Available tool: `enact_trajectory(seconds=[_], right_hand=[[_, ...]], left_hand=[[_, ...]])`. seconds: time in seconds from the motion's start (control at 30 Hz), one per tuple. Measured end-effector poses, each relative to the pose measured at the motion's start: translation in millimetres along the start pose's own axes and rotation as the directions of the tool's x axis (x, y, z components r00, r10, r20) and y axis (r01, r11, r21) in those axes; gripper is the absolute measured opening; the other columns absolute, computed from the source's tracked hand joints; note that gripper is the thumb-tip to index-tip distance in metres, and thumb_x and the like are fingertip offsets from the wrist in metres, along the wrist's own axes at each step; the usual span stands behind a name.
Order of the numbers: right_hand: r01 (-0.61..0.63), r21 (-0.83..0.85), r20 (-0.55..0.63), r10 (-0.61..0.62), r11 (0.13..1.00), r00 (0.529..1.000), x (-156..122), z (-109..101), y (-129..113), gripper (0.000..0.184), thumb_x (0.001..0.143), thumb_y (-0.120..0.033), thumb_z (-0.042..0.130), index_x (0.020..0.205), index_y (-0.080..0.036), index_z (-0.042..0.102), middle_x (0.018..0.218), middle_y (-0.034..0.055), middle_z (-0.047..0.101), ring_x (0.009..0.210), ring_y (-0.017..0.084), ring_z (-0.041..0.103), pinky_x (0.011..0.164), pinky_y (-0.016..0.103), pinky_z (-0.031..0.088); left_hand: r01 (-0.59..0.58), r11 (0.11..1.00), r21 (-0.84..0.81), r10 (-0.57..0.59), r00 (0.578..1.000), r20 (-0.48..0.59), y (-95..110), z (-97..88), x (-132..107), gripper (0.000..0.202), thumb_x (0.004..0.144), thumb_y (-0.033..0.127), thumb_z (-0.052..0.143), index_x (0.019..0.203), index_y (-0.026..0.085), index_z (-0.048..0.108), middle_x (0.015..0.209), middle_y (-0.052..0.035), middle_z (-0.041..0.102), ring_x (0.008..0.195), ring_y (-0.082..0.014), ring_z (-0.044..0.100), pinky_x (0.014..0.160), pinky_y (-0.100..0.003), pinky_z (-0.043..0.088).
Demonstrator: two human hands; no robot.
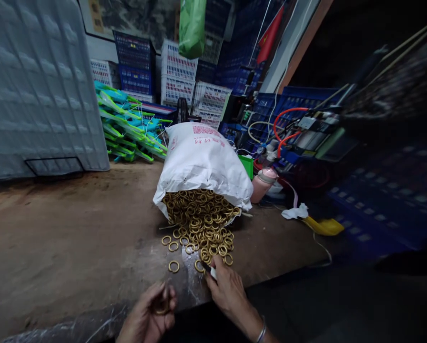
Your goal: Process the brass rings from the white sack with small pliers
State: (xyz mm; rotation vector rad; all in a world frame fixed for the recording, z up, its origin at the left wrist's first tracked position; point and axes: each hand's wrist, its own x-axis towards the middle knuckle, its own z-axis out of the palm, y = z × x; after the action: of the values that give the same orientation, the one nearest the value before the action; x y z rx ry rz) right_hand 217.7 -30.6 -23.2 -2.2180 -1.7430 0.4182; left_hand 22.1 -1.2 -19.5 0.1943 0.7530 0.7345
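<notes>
In the head view, my left hand (pixel 145 312) is at the bottom edge of the table, its fingers curled round a brass-coloured ring (pixel 161 312). My right hand (pixel 229 290) grips a small tool (pixel 211 271) with a white body and a black tip; its exact kind cannot be made out. That tip touches or hovers just beside a loose ring (pixel 199 267). A white woven sack (pixel 202 157) with red print lies on its side, mouth towards me. From it spills a heap of brass-coloured rings (pixel 209 231), and one ring (pixel 174 267) lies apart at the left.
A large translucent plastic bin (pixel 42 95) stands at the left on the brown table (pixel 74 228). Green and blue plastic pieces (pixel 127 126) are piled behind. Right of the sack are a pink bottle (pixel 264 183), a machine with hoses (pixel 306 133) and a yellow piece (pixel 324 226).
</notes>
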Motion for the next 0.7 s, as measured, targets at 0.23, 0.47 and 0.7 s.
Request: enact_trajectory(seconds=[0.23, 0.47, 0.7], right_hand=[[0.012, 0.451, 0.068, -0.048, 0.893, 0.997, 16.7, 10.4, -25.0, 0.007, 0.077, -0.024, 0.042, 0.071, -0.021, 0.040, 0.064, -0.0021, 0.049, 0.060, 0.013, 0.047, 0.057, 0.023, 0.034], [-0.129, 0.804, 0.209, -0.072, 0.580, 0.975, 24.1, 22.0, -57.7, 0.022, 0.075, -0.041, 0.048, 0.076, -0.021, 0.041, 0.057, -0.0058, 0.043, 0.052, 0.010, 0.040, 0.052, 0.022, 0.036], [-0.006, 0.746, 0.185, -0.198, 0.666, 0.963, 26.3, 13.1, -52.4, 0.026, 0.078, -0.045, 0.046, 0.075, -0.020, 0.046, 0.059, -0.0052, 0.045, 0.055, 0.010, 0.042, 0.055, 0.022, 0.035]], left_hand=[[-0.169, 0.924, 0.343, 0.187, 0.982, -0.018, -13.2, 15.6, 10.0, 0.049, 0.055, 0.046, 0.073, 0.088, 0.018, 0.051, 0.056, 0.0042, 0.053, 0.044, -0.0087, 0.046, 0.031, -0.015, 0.033], [-0.326, 0.732, 0.598, 0.436, 0.899, -0.043, -5.4, 24.4, 11.6, 0.036, 0.065, 0.049, 0.062, 0.067, 0.015, 0.053, 0.048, 0.0059, 0.046, 0.036, -0.0041, 0.034, 0.034, -0.016, 0.029], [-0.540, 0.305, 0.785, 0.689, 0.694, 0.209, -3.9, 8.6, 12.6, 0.015, 0.077, 0.028, 0.053, 0.074, 0.017, 0.063, 0.068, -0.0012, 0.064, 0.063, -0.0132, 0.057, 0.062, -0.022, 0.043]])
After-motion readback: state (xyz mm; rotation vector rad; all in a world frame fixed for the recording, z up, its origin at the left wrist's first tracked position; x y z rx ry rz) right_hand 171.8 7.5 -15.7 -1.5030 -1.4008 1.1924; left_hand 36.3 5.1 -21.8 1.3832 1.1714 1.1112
